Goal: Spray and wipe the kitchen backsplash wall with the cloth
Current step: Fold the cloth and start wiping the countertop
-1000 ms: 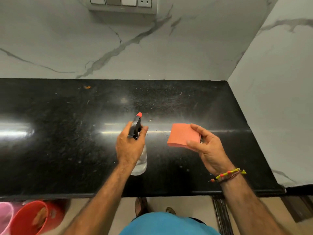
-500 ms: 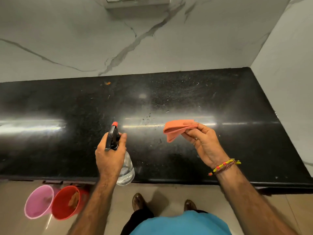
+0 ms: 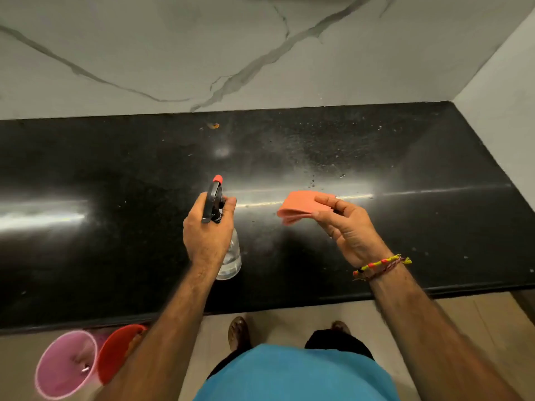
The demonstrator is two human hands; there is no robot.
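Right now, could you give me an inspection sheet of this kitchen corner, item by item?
Surface: black countertop, glossy, speckled with droplets and crumbs.
Job's things: spray bottle and folded orange cloth, both held above the counter; marble backsplash wall.
Clutter: small orange scrap near the wall.
Hands: left hand grips the bottle; right hand pinches the cloth.
Cables: nothing seen.
Surroundings: pink bucket and red bucket on the floor.

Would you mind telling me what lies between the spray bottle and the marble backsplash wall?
In the head view, only black countertop lies between the spray bottle and the backsplash wall, with pale specks and a small orange crumb near the wall's foot.
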